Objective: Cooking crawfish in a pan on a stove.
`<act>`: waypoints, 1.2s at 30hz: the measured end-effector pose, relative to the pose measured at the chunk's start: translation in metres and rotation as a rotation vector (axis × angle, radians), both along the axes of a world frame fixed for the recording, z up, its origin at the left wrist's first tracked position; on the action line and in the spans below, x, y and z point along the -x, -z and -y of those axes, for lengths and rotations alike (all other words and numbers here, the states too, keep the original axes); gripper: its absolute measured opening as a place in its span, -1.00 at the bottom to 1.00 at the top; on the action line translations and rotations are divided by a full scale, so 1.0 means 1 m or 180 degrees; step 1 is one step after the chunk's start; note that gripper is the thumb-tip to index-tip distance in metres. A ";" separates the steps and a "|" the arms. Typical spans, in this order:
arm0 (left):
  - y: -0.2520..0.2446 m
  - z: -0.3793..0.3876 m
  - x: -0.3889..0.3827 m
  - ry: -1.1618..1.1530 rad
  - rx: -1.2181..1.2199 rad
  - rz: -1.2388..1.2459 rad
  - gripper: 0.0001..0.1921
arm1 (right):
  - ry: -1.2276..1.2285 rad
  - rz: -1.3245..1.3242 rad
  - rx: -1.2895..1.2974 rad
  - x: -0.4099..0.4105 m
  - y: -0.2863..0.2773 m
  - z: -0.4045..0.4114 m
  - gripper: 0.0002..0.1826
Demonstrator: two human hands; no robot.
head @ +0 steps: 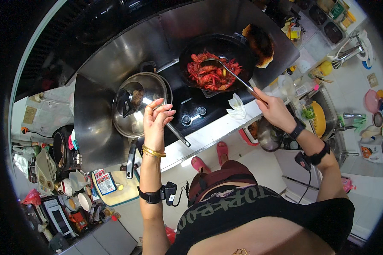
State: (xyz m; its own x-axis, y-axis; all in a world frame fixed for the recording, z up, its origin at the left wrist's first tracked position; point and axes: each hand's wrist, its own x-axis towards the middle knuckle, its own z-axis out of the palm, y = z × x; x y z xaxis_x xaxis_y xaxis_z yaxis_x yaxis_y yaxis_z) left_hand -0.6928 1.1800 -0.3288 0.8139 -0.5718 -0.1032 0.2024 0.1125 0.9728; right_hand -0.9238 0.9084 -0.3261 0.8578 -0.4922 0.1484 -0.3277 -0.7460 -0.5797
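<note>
In my right hand (pixel 276 110) is the wooden grip of a metal ladle (pixel 239 78); its bowl rests among red crayfish (pixel 210 76) in a dark wok (pixel 191 51) on the gas hob (pixel 175 95). My left hand (pixel 157 118) is raised with fingers apart and slightly curled, holding nothing. It appears above the right edge of a covered pan (pixel 131 127), whose glass lid (pixel 150 84) has a black knob. A metal handle (pixel 178 135) sticks out past my left wrist over the counter edge. A crumpled white cloth or tissue (pixel 236 108) lies on the counter below the wok.
Metal splash guards (pixel 95 127) surround the hob. Left of my legs lies a cutting board (pixel 124 191) with a printed packet. Another glass lid (pixel 269 135) is below my right hand. To the right, a yellow colander (pixel 319 119) stands by the sink (pixel 330 108).
</note>
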 end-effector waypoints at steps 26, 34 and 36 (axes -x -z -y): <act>-0.005 -0.001 0.005 -0.0212 -0.0276 0.0049 -0.63 | 0.0126 0.0239 0.0566 -0.116 0.102 0.147 -0.57; -0.004 -0.014 0.010 -0.0435 -0.0284 -0.0114 -0.61 | -0.0019 -0.0501 -0.2085 -0.094 0.081 0.105 -0.50; -0.004 -0.012 0.009 -0.0399 -0.0296 -0.0122 -0.61 | -0.0260 -0.0279 -0.0781 -0.071 0.070 0.094 -0.51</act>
